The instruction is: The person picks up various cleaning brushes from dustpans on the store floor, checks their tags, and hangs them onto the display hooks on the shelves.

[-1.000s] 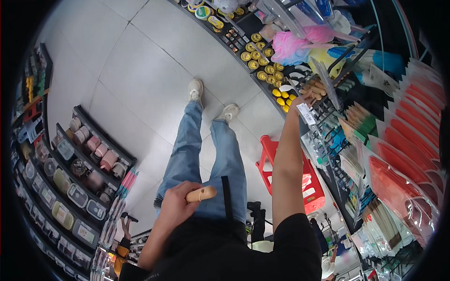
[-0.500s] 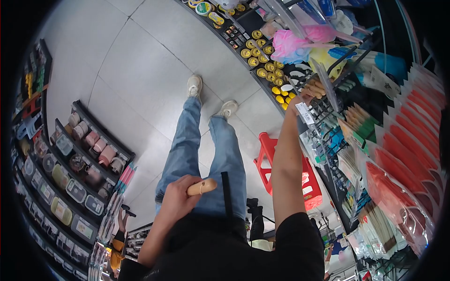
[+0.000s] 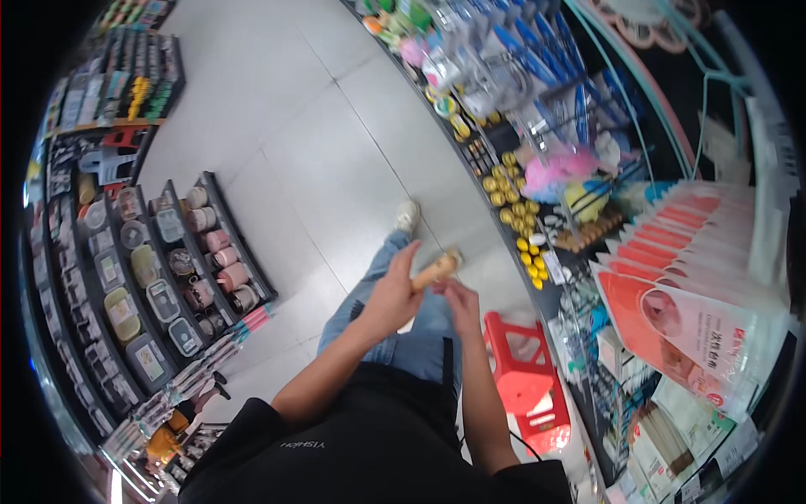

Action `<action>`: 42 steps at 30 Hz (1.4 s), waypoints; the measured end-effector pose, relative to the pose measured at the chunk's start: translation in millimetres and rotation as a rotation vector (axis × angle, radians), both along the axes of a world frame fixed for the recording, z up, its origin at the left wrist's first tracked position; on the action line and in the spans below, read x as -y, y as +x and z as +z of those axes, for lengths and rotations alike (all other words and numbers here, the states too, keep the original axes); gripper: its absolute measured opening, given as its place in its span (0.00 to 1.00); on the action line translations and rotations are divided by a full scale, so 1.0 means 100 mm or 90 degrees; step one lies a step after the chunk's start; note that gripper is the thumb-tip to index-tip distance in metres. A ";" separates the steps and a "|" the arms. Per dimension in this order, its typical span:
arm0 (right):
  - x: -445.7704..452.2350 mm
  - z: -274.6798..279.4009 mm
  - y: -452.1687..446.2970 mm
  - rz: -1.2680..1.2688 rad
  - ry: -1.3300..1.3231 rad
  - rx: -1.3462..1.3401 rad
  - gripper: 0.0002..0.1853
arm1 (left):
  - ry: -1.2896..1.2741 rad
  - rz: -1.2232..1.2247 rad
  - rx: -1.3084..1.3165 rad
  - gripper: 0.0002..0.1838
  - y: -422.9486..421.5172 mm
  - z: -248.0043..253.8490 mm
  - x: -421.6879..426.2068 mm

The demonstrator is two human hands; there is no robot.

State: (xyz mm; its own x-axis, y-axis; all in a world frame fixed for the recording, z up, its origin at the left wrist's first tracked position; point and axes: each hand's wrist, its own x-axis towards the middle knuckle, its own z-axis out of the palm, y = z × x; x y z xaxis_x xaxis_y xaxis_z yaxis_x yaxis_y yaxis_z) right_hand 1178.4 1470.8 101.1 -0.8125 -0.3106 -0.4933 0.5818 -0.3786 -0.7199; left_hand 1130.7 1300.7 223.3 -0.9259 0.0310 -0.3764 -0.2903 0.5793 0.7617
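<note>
A light wooden handle (image 3: 436,270) is in my left hand (image 3: 393,292), whose fingers wrap round its lower part. The handle points up and to the right in front of my legs, and dark bristles show below the hand. My right hand (image 3: 457,304) is right beside the handle, its fingers bent and close together near the handle's lower side. Whether those fingers touch it or hold anything is too small to tell.
Red plastic stools (image 3: 522,374) stand on the floor at the right. A shelf (image 3: 592,336) with yellow-lidded items, a pink mesh puff (image 3: 558,170) and hanging red packets (image 3: 663,319) runs along the right. Containers and pink cups (image 3: 232,278) fill the left shelves.
My right hand has left the shelf's wooden-handled items and come to the handle. My left hand has moved up and right with it. The view has turned, showing more of both shelves.
</note>
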 end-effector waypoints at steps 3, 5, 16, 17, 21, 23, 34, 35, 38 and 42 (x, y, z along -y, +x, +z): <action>0.18 0.41 -0.01 0.047 0.037 -0.143 0.16 | -0.014 -0.038 -0.030 0.41 0.00 0.17 -0.02; 0.18 0.61 -0.10 0.065 0.092 -0.158 0.17 | 0.002 -0.049 -0.013 0.42 -0.02 0.30 -0.01; 0.39 1.18 -0.26 -0.004 0.143 -0.128 0.13 | 0.033 -0.085 -0.059 0.44 0.09 0.37 0.03; 0.40 1.17 -0.24 -0.028 0.115 -0.130 0.13 | 0.044 -0.094 -0.062 0.44 0.09 0.32 0.01; 0.39 0.96 -0.24 -0.128 0.026 -0.142 0.14 | 0.213 -0.090 -0.012 0.41 0.17 0.07 0.08; 0.30 0.89 -0.28 -0.144 0.027 -0.152 0.14 | 0.246 -0.056 0.038 0.40 0.10 0.18 0.09; -0.11 0.75 -0.10 -0.014 0.084 -0.143 0.11 | 0.135 -0.178 -0.082 0.29 -0.25 -0.04 -0.15; -0.15 0.74 -0.07 0.008 0.067 -0.123 0.11 | 0.137 -0.200 -0.108 0.27 -0.26 -0.07 -0.19; -0.25 0.77 -0.05 0.048 0.001 -0.095 0.11 | 0.189 -0.285 -0.157 0.18 -0.29 -0.23 -0.23; -0.35 0.75 -0.03 0.134 0.021 -0.107 0.12 | 0.328 -0.204 0.022 0.10 -0.29 -0.35 -0.23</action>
